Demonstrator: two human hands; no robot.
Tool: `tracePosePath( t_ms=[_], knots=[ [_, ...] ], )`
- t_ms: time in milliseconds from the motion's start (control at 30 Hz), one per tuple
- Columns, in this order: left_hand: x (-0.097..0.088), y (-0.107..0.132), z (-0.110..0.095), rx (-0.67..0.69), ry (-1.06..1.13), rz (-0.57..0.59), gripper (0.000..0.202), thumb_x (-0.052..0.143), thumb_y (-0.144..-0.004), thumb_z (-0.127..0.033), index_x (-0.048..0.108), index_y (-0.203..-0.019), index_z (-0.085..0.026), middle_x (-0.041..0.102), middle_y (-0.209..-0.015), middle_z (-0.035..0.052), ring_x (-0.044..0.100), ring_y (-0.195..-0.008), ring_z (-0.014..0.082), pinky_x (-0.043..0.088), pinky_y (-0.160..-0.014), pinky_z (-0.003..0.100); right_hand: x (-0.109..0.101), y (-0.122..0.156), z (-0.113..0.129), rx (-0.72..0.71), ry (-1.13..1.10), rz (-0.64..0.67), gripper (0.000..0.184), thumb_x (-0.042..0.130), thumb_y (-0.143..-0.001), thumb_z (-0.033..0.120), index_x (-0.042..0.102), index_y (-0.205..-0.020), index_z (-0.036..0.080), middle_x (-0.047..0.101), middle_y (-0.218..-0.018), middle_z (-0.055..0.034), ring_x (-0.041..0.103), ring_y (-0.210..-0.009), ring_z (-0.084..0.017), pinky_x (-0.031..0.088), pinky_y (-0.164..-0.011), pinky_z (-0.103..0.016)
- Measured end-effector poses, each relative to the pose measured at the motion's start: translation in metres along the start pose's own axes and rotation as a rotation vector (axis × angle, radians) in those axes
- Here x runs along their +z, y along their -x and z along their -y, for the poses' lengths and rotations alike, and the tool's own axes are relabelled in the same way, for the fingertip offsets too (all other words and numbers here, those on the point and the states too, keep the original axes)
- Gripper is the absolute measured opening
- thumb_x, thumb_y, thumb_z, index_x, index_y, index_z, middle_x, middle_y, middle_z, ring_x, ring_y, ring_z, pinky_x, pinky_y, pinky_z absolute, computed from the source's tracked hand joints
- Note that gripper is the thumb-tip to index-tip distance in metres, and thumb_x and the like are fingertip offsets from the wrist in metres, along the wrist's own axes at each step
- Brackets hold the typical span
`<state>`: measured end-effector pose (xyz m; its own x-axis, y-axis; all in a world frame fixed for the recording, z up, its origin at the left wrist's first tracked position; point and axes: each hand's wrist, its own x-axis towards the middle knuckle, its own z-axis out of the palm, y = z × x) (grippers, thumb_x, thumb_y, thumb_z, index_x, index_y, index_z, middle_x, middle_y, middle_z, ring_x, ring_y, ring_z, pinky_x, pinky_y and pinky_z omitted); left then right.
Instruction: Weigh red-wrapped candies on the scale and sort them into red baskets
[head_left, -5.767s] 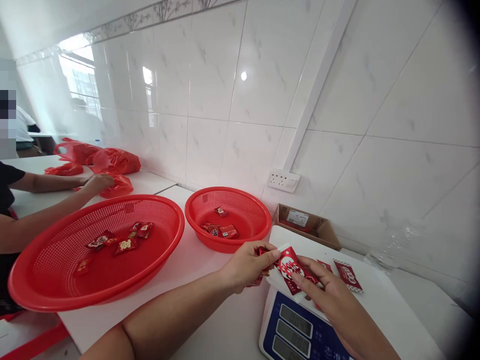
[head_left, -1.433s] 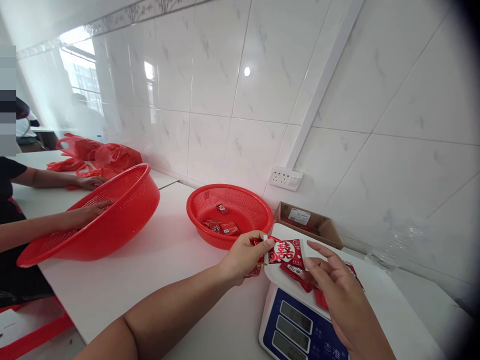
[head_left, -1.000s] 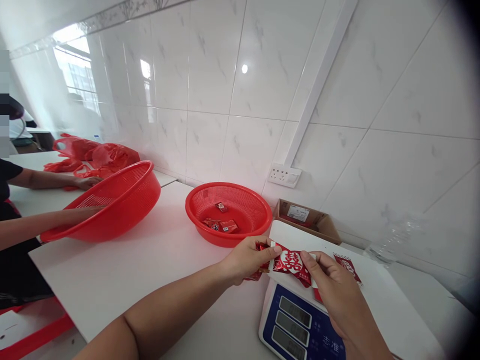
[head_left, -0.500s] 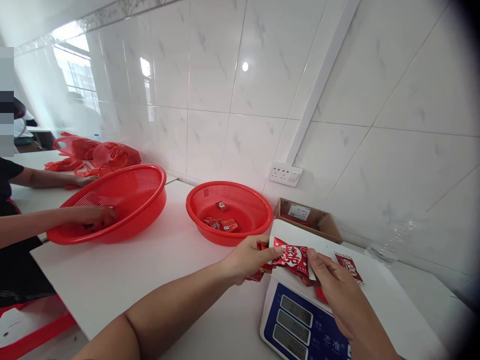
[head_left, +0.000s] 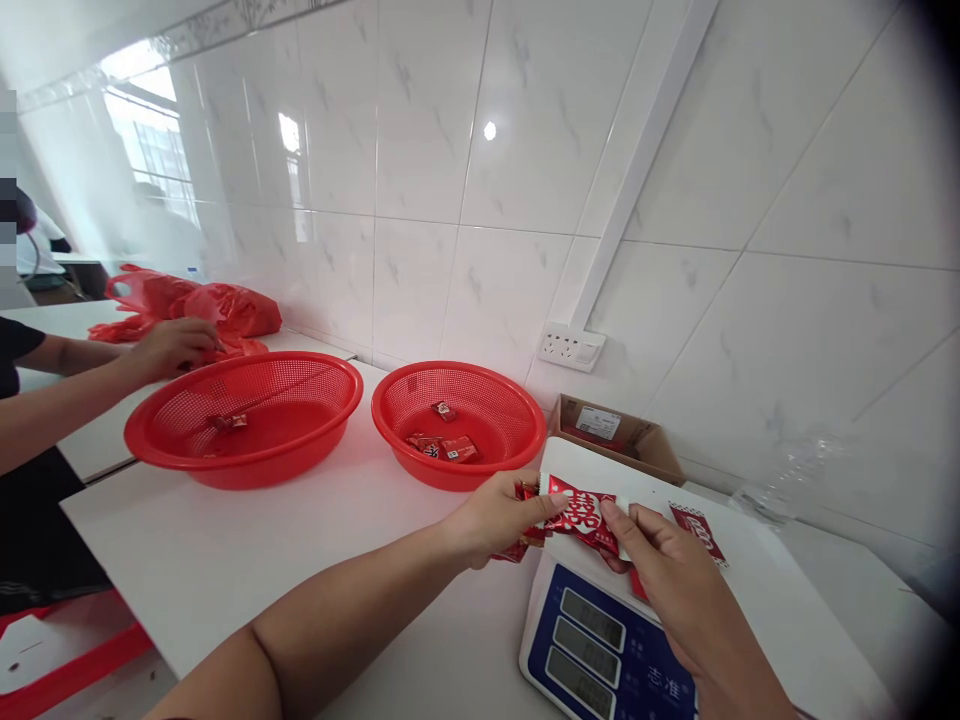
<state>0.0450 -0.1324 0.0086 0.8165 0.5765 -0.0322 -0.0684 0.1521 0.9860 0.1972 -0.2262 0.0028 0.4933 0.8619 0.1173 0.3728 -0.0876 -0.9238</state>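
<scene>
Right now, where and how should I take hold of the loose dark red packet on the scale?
Pinch the dark red packet across its middle, by the long edges, from above. It lies flat on the scale, and its patterned ends look thin. The right grip sits close beside it, pinching a bright red packet, so probably free that grip first.

A white conduit [head_left: 645, 170] rose up the tiled wall [head_left: 420, 130] from a socket panel [head_left: 571, 347]. Below the panel stood an open cardboard box [head_left: 654, 448]; well right of the panel, apparently clear plastic packaging [head_left: 787, 485]; well left, red plastic bags [head_left: 232, 308].
</scene>
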Motion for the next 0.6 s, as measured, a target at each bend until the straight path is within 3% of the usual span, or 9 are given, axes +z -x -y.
tracePosePath(
  t_ms=[200, 400, 600],
  knots=[
    [-0.001, 0.000, 0.001, 0.031, 0.029, 0.016, 0.042, 0.062, -0.069, -0.056, 0.054, -0.082, -0.017, 0.046, -0.056, -0.0052, 0.034, -0.039, 0.0034, 0.022, -0.031, 0.013, 0.001, 0.003, 0.007, 0.008, -0.046, -0.004, 0.042, 0.061, -0.067, 0.057, 0.047, -0.053, 0.020, 0.046, -0.055, 0.0021, 0.043, -0.056, -0.013, 0.041, -0.051, -0.022],
    [0.001, -0.001, 0.000, 0.040, 0.056, -0.012, 0.043, 0.064, -0.067, -0.055, 0.054, -0.082, -0.017, 0.051, -0.060, -0.0030, 0.041, -0.042, 0.0048, 0.026, -0.033, 0.014, 0.001, 0.003, 0.010, 0.071, -0.105, 0.047, 0.041, 0.061, -0.065, 0.061, 0.059, -0.063, 0.020, 0.058, -0.063, -0.0021, 0.054, -0.062, -0.017, 0.048, -0.057, -0.026],
    [0.003, 0.001, -0.004, 0.026, 0.019, -0.018, 0.045, 0.063, -0.066, -0.058, 0.054, -0.082, -0.017, 0.047, -0.056, -0.0054, 0.038, -0.040, 0.0043, 0.025, -0.033, 0.014, 0.005, 0.005, 0.013, 0.121, -0.057, 0.081, 0.047, 0.058, -0.066, 0.065, 0.062, -0.067, 0.018, 0.061, -0.059, -0.0036, 0.056, -0.057, -0.017, 0.047, -0.055, -0.026]
  ],
)
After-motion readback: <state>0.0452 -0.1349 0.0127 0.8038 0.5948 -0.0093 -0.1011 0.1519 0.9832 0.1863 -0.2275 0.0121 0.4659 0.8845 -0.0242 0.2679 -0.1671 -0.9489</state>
